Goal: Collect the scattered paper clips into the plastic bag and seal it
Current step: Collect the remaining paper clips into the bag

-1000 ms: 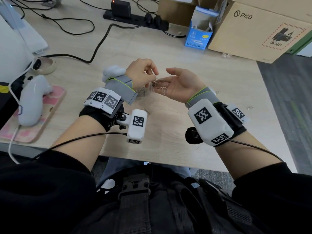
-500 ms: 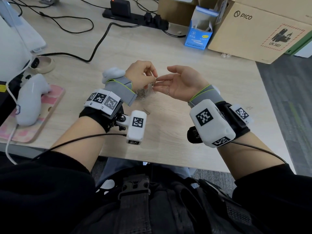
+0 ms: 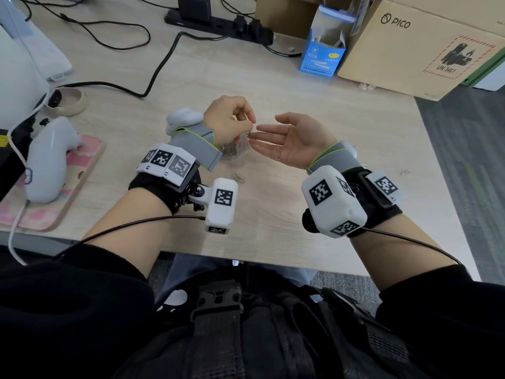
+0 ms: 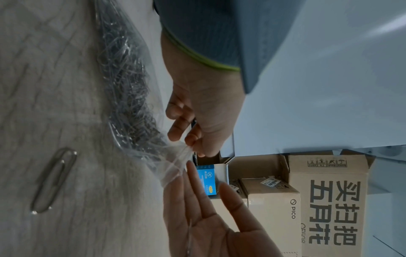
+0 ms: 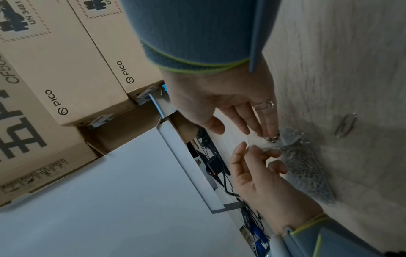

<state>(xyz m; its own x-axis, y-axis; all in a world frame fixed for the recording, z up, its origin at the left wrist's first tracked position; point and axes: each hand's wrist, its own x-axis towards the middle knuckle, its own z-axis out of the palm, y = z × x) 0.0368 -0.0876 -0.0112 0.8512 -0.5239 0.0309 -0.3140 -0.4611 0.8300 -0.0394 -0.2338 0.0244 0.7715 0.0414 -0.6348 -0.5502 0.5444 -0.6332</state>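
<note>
Head view. The left hand (image 3: 228,119) pinches the mouth of the bag (image 3: 235,149), which hangs from the fingers to the desk (image 3: 273,86), already packed with clips. The right hand (image 3: 295,143) lies palm up just right of the bag mouth, fingers straight and pointing left at it; one clip (image 3: 278,154) rests loose on the palm. Another clip, the desk clip (image 3: 239,178), lies on the desk just nearer than the bag, between the two wrists.

Left wrist view. Thumb and forefinger of the left hand (image 4: 197,132) grip the rim of the bag (image 4: 131,97). The fingertips (image 4: 191,167) of the right hand (image 4: 211,226) touch the same rim from the opposite side. The desk clip (image 4: 53,180) lies apart from the bag, its long axis roughly parallel to the bag's length.

Right wrist view. The palm clip (image 5: 263,106) sits at the base of the straight fingers of the right hand (image 5: 224,97), its long axis across them; the bag mouth (image 5: 276,139) is just beyond the fingertips. Judgement: tilting the palm should slide this clip in, and the right hand, being free, is better placed to fetch the desk clip (image 5: 344,125).
</note>
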